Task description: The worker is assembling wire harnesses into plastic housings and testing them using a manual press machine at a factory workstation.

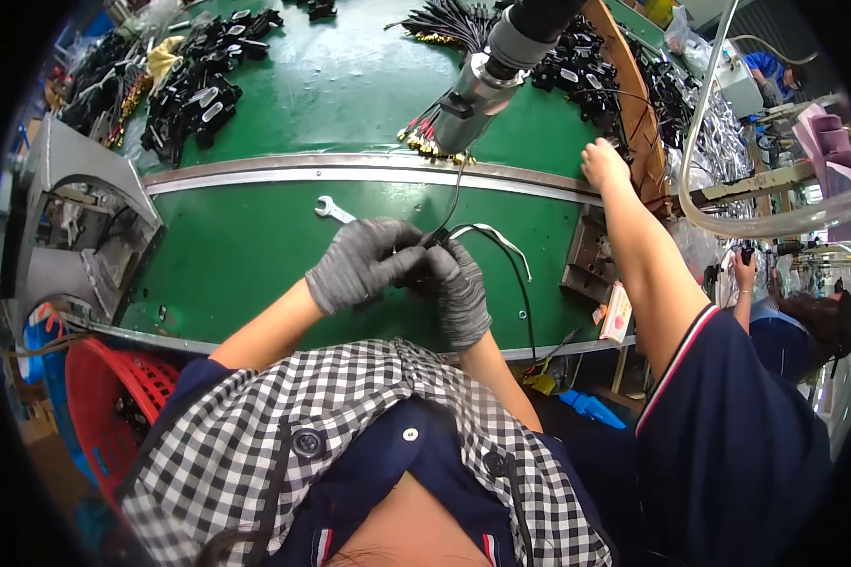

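Both my hands wear grey knit gloves and meet over the green bench. My left hand and my right hand pinch a small black connector between their fingertips. A thin black wire and a white wire run from the connector to the right. A hanging powered screwdriver with a metal barrel dangles just above and behind my hands.
A small steel spanner lies left of my hands. Piles of black parts and wire bundles sit at the back. A co-worker's bare arm reaches onto the bench at right. A red basket stands low left.
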{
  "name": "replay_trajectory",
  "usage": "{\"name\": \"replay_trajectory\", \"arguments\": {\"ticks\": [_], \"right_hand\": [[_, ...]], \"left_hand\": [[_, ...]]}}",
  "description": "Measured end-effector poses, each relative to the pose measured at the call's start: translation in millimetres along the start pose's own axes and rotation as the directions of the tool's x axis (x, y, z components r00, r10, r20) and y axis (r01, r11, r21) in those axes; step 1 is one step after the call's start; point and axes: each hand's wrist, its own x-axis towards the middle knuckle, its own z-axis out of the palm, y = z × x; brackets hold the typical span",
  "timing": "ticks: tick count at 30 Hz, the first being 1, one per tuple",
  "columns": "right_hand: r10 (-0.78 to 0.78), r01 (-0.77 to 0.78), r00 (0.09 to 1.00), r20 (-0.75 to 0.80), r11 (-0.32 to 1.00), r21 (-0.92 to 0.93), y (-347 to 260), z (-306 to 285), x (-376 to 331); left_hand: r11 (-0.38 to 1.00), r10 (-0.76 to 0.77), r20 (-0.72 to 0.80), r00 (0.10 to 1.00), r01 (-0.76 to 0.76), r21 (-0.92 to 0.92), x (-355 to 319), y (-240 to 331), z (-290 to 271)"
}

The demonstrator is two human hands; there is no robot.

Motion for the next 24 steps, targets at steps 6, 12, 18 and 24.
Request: {"name": "replay_trajectory", "arguments": {"ticks": [6,12,18,24], "right_hand": [[0.217,-0.239,0.971,0.100,0.891,0.386,25.3,18.0,-0.1],[0.005,0.293,0.904,0.427,0.719,-0.630,-2.2,44.0,0.6],[-0.043,0.443,0.876,0.480,-0.320,-0.837,3.6,61.1,65.9],[0.199,0.389,0.920,0.337,-0.386,-0.836,3.0,85.0,75.1]], "left_hand": [[0.990,0.143,-0.450,0.882,-0.132,0.056,-42.6,-39.1,35.8],[0.300,-0.501,-0.102,0.860,0.061,-0.952,-72.0,-78.5,-17.8],[0.535,-0.603,-0.310,0.735,0.085,-0.841,-113.3,-66.1,-81.2],[0.917,-0.354,-0.709,0.610,0.076,-0.392,-119.6,-85.1,-102.4]]}}
